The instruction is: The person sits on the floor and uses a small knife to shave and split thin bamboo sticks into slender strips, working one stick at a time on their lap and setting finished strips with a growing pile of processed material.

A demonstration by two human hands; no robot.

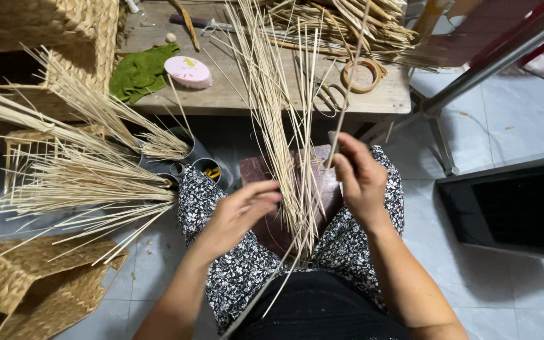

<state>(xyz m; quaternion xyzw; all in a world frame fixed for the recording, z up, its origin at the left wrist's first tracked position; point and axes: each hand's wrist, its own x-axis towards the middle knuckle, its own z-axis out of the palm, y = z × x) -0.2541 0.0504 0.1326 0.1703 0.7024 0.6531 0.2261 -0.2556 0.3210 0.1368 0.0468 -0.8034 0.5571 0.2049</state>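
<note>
Seen from above, a seated person's left hand [240, 211] closes its fingers on a bundle of pale straw stalks [291, 164] over the lap (desk [247, 97] beyond), while the right hand [360, 179] pinches one stalk, seemingly sorting; separating it cleanly looks next.

Even soft indoor light, moderately bright, no hard glare, faint sheen on floor tiles [511, 107], dim shadow under wooden table [234, 94], wide-angle bend at edges, slight motion blur on right hand [360, 179], straw strands [284, 145] mostly sharp
</note>
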